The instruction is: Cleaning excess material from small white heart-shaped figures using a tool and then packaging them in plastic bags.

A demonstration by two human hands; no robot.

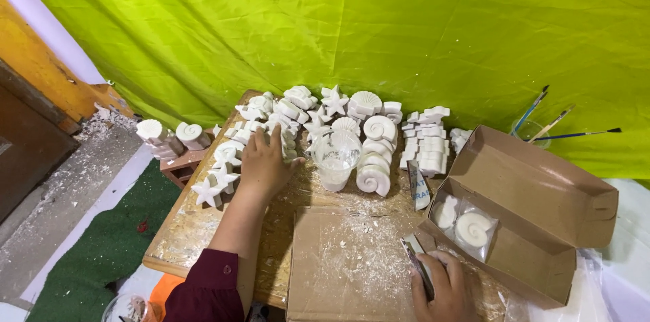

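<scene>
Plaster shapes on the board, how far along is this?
Looks done: two bagged pieces in the cardboard box. In hand: left hand reaches into the plaster shapes; right hand grips a sanding block. Left: many shapes, including the spiral shells, sit unboxed.

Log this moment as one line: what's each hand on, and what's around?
left hand: on white plaster pieces | right hand: holding sanding block | nearby: plastic cup, open cardboard box with wrapped shell casts
</scene>
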